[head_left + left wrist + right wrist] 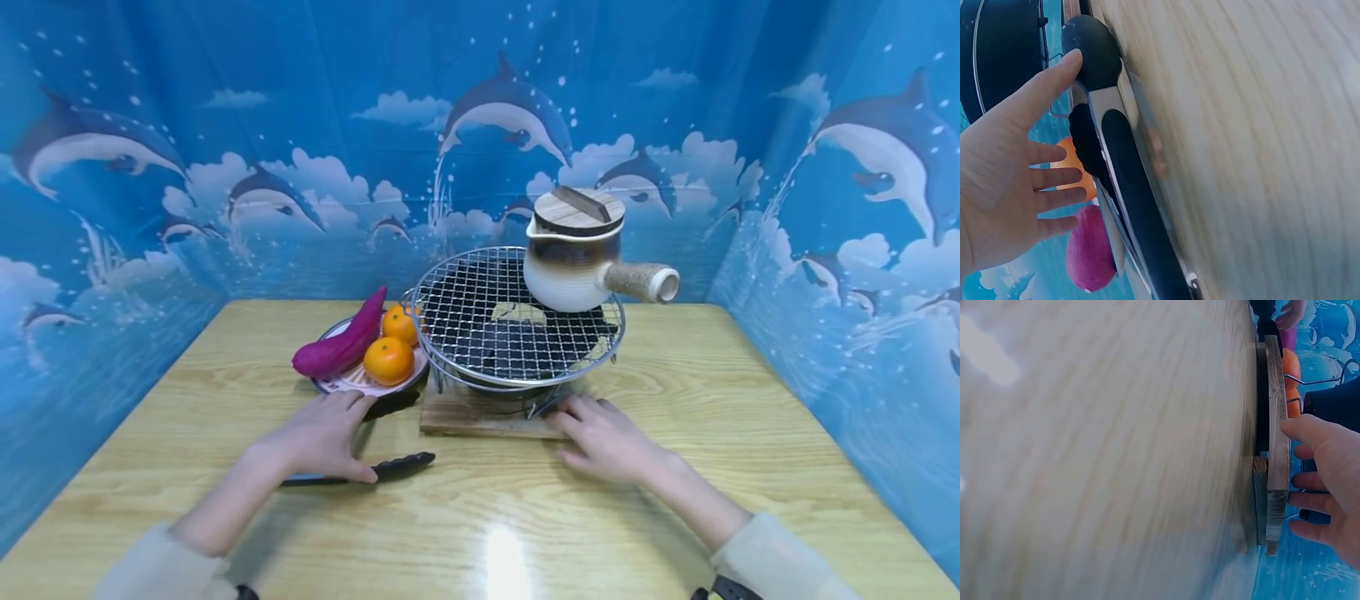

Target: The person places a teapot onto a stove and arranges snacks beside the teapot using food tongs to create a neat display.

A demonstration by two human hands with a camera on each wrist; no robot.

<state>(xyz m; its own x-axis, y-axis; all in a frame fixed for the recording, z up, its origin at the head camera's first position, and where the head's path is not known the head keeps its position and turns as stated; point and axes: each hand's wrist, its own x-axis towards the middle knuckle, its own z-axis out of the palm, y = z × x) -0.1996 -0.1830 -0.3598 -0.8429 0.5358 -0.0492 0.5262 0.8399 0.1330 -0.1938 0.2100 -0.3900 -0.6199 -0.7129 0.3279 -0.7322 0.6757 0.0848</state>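
My left hand (326, 437) is spread over a pair of black-and-silver tongs (405, 465), fingers straight and apart. In the left wrist view the thumb lies at the tongs' (1100, 53) rounded black end; whether it touches cannot be told. My right hand (607, 437) is at the right end of the wooden board (480, 423) under the grill, fingers loosely extended. The right wrist view shows its thumb at the edge of the board (1277, 456), gripping nothing visible. Above the board stands a round grill with a wire mesh (480, 333).
A white ceramic pot (566, 279) with a wooden lid (577, 208) and side handle sits on the mesh. Left of the grill, a plate (420, 367) holds a purple sweet potato (341, 346) and two oranges (388, 361). Dolphin-print curtains (300, 125) enclose the table (675, 542).
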